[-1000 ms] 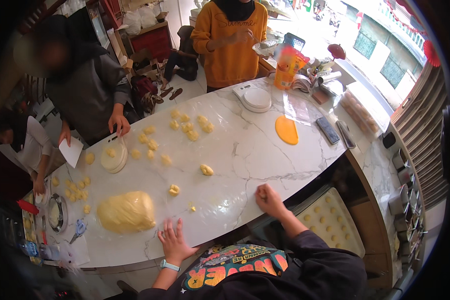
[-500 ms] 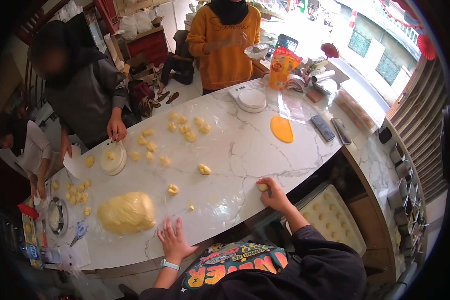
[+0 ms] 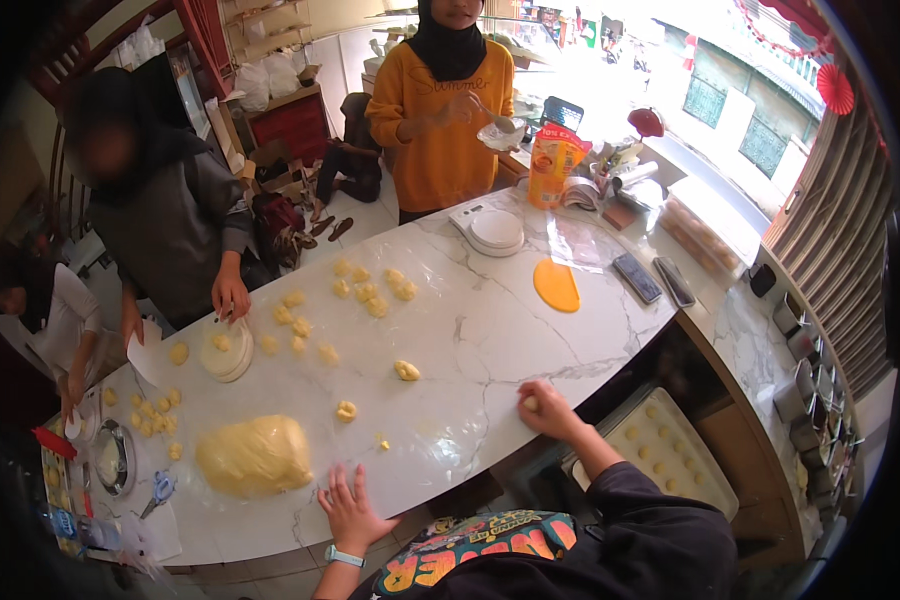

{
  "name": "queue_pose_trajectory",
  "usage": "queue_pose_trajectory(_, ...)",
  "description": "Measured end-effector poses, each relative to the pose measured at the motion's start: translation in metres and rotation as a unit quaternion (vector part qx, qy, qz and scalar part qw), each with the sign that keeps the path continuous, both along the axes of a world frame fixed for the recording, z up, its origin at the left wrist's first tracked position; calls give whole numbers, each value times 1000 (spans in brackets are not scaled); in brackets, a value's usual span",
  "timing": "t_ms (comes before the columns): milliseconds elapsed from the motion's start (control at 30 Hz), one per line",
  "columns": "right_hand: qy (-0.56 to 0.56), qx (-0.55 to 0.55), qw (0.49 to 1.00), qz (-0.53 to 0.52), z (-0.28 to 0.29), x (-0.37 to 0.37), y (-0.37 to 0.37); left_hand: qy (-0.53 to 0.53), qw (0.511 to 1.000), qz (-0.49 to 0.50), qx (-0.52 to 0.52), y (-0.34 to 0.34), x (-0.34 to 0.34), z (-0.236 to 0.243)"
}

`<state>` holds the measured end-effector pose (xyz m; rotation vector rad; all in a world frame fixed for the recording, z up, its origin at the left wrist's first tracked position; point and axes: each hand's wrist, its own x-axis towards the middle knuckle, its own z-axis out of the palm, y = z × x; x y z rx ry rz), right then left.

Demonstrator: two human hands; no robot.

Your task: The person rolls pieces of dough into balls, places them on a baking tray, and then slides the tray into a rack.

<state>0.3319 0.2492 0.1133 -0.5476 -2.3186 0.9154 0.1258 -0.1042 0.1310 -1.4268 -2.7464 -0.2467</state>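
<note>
My left hand (image 3: 354, 512) rests on the near edge of the marble counter, fingers spread, holding nothing. Under the curled fingers of my right hand (image 3: 552, 412) is a small dough ball (image 3: 531, 404), pressed against the counter top. A large smooth lump of yellow dough (image 3: 254, 456) lies left of my left hand. Between my hands and the far side are single dough pieces, one (image 3: 346, 411) nearer and one (image 3: 407, 370) farther off, plus a tiny scrap (image 3: 383, 441).
A tray of dough balls (image 3: 660, 445) sits below the counter at my right. Across the counter, a person in grey works at a scale (image 3: 227, 350); another in orange holds a bowl (image 3: 501, 133). A second scale (image 3: 495, 231), scraper (image 3: 557, 285) and phones (image 3: 637, 278) lie farther right.
The whole view has tilted slightly, shifting the counter lower in the picture. My right fingers have closed further over the dough ball. My left hand stays spread on the counter.
</note>
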Motion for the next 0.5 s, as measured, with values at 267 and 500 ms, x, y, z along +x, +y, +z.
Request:
queue_pose_trajectory(267,-28,-97,984,-146,13,-72,13,2,999,2,-32,3,1,-5)
queue_pose_trajectory(500,-62,50,986,-144,9,-5,30,12,1000,-4,-21,3,2,0)
